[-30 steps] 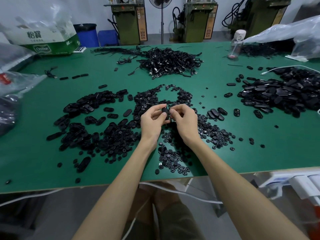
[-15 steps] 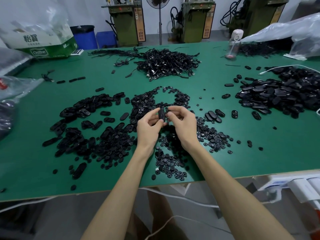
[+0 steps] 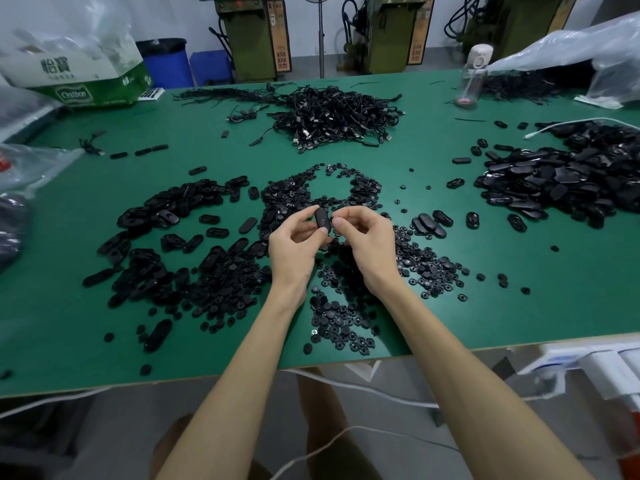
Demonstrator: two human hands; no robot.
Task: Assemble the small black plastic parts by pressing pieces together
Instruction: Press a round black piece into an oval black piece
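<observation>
Green table (image 3: 433,188), black plastic parts (image 3: 214,268), blue bin (image 3: 169,65), white-and-green box (image 3: 86,81)

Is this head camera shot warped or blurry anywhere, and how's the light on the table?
Head view: the wide lens bows the far edge of the green table; light is soft and even, shadows faint; the black part pinched by the left hand, beside the right hand, is sharp.

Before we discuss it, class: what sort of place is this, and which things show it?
Probably a small factory's assembly bench: heaps of identical black plastic parts on a green worktable, a pile of black cables, and green machines along the back wall.
</observation>
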